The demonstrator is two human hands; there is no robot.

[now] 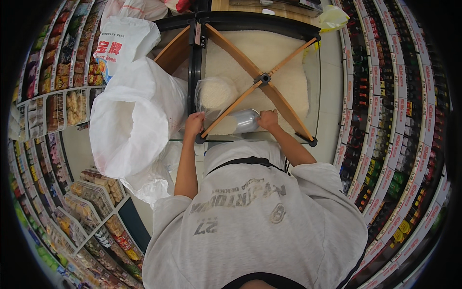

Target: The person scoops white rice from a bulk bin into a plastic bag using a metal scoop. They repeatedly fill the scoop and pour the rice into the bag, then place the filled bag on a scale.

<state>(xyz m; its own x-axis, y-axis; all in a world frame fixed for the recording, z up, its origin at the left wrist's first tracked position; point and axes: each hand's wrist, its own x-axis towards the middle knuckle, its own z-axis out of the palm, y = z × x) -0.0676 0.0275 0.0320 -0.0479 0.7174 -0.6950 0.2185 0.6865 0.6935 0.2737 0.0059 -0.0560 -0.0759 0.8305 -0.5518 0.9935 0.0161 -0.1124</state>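
My left hand (195, 123) pinches the edge of a clear plastic bag (216, 82), which bulges with what looks like white rice. The bag lies over a glass-sided bin with a black rim (260, 16) and crossed wooden slats (234, 49). In my right hand (267, 119) is a shiny metal scoop (247, 120), held by its handle end and pointing left. Pale grains (226, 124) show at the scoop's mouth; whether they lie in it or under it is hard to tell. More rice (285, 65) spreads through the bin beneath the slats, around their central black joint (265, 78).
Left of the bin stands a large white sack (144, 151) with its mouth open, and a printed white sack (126, 47) behind it. Packed shelves curve along the right (382, 108) and left (59, 54). Wire baskets of packets (86, 195) are at lower left.
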